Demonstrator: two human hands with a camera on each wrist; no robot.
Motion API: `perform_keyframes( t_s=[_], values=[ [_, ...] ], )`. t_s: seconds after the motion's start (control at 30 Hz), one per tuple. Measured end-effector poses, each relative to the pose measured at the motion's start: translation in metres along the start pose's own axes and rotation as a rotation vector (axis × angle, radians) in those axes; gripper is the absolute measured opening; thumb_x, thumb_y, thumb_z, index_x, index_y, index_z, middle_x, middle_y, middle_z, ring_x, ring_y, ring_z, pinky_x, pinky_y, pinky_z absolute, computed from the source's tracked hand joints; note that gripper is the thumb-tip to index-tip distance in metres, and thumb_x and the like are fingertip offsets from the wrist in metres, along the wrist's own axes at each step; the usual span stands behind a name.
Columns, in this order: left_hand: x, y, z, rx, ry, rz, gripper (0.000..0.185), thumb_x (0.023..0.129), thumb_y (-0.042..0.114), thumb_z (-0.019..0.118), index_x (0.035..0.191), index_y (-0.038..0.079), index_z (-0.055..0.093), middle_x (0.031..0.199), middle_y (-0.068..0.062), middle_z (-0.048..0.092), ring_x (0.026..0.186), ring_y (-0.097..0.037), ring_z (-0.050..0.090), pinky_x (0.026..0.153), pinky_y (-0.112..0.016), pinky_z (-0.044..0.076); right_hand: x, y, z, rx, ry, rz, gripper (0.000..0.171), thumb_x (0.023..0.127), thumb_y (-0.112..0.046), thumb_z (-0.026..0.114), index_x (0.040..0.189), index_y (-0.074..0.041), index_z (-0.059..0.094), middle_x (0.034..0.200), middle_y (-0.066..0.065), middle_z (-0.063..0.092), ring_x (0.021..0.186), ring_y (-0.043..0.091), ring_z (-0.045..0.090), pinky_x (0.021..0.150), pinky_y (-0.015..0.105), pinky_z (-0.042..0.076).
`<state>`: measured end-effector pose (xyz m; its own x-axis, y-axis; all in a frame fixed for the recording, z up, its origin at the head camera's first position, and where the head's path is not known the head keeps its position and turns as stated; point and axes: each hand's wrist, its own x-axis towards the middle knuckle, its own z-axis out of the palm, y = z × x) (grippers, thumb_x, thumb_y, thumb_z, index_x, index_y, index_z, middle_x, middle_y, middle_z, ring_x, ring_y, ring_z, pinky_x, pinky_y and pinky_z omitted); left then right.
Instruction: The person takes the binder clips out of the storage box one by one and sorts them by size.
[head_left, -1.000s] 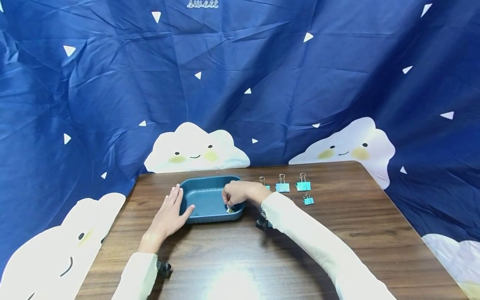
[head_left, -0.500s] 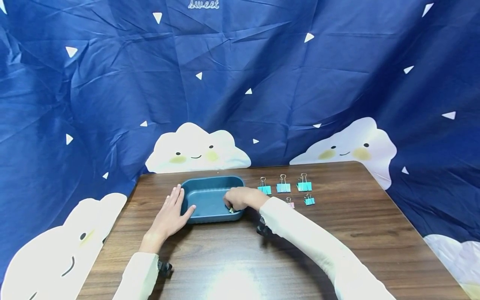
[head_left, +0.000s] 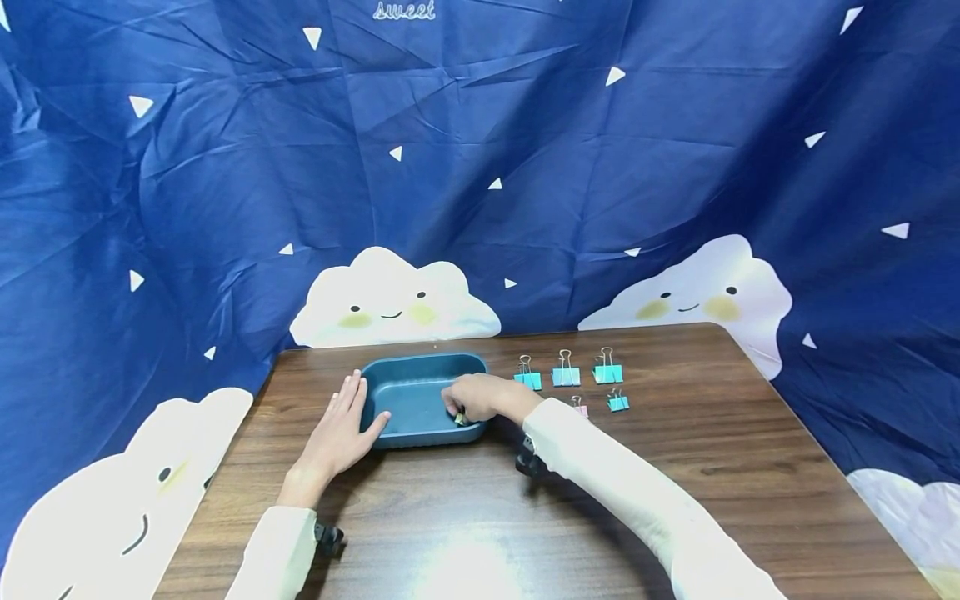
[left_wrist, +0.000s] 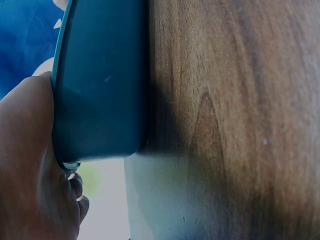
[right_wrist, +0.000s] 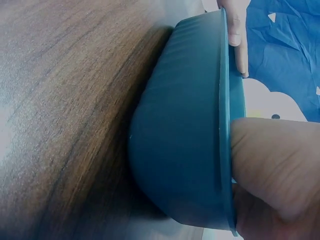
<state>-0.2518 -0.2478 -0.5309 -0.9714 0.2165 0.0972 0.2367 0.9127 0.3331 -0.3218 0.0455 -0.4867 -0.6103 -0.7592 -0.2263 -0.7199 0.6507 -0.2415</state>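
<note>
A dark teal oblong tray (head_left: 408, 404) lies on the wooden table. My left hand (head_left: 337, 429) rests on its left end, fingers extended along the rim and thumb over the near corner. In the left wrist view that hand lies against the tray's wall (left_wrist: 100, 100). My right hand (head_left: 474, 395) reaches down inside the right end with curled fingers. It pinches a small yellowish clip (head_left: 460, 419), mostly hidden under the fingers. From the right wrist view, the tray's outer side (right_wrist: 180, 130) covers the right fingertips.
Right of the tray, a row of three teal binder clips (head_left: 566, 377) stands with handles up. In front of them are a small pink clip (head_left: 580, 408) and a small teal clip (head_left: 618, 403). A blue cloud-print cloth (head_left: 480, 167) hangs behind the table (head_left: 712, 433).
My right hand has shifted slightly within the tray's right end, and its forearm uncovers the pink clip and the leftmost teal clip. The left hand stays on the rim.
</note>
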Motion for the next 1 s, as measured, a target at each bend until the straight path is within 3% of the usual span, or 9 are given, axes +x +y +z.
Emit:
perform_keyframes(
  t_s=[0.3,0.57,0.83,1.0],
  values=[
    [-0.0009,0.0001,0.0017,0.004,0.006,-0.001,0.091,0.109,0.055,0.052,0.167,-0.007,0.020,0.178,-0.025,0.011,0.166,-0.043,0.013,0.135,-0.059,0.018,-0.0018,0.0033,0.0006,0.030,0.076,-0.019,0.017,0.095,0.002,0.072,0.103,-0.013,0.071,0.104,0.002,0.062,0.092,0.015,0.054,0.081,0.030,0.050],
    [0.0007,-0.0002,0.0010,-0.006,0.000,-0.005,0.092,0.109,0.057,0.051,0.167,-0.007,0.018,0.178,-0.024,0.009,0.166,-0.042,0.011,0.136,-0.057,0.015,-0.0033,0.0066,0.0020,0.067,0.141,-0.019,0.016,0.099,0.001,0.067,0.105,-0.010,0.076,0.114,0.005,0.056,0.095,0.017,0.054,0.083,0.030,0.052],
    [-0.0001,-0.0008,0.0005,0.001,-0.008,-0.011,0.092,0.109,0.057,0.050,0.167,-0.006,0.018,0.178,-0.024,0.009,0.166,-0.042,0.010,0.136,-0.058,0.016,-0.0054,0.0102,0.0022,0.110,0.197,-0.056,0.014,0.101,-0.002,0.070,0.108,-0.007,0.081,0.118,0.006,0.060,0.104,0.018,0.066,0.091,0.029,0.060],
    [0.0002,-0.0006,0.0006,0.000,-0.005,-0.006,0.092,0.109,0.058,0.049,0.167,-0.006,0.017,0.179,-0.024,0.009,0.167,-0.042,0.010,0.136,-0.057,0.015,-0.0086,0.0090,-0.0013,0.091,0.233,-0.086,0.012,0.100,-0.003,0.072,0.103,-0.009,0.082,0.116,0.005,0.062,0.105,0.018,0.067,0.091,0.029,0.060]
  ],
)
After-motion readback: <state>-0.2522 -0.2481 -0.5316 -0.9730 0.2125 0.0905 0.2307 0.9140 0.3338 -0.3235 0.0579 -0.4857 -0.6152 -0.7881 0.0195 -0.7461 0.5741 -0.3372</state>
